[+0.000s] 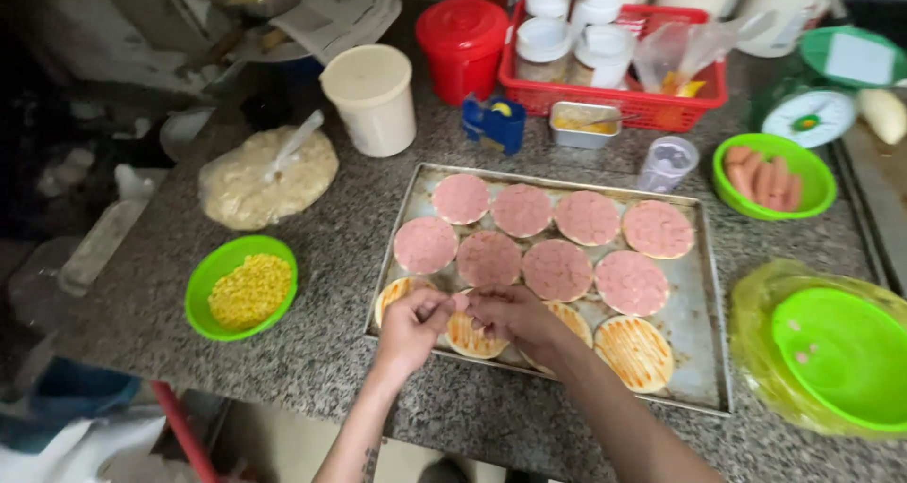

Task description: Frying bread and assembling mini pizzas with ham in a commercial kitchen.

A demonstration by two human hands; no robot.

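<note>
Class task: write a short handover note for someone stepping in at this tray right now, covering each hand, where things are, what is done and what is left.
Left hand and right hand meet over the metal tray, pinching a pink meat slice between them above a sauced base.
Done: eight bases in the two far rows carry a meat slice.
Left: four sauced bases in the near row, such as the bare round.
Nearby: green bowl of corn to the left, sausages bowl far right.

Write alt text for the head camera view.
Two hands, left hand and right hand, meet over a metal tray of small round bases, eight topped with a pink meat slice, four showing only orange sauce. Green bowls of corn and sausages stand on the granite counter.
</note>
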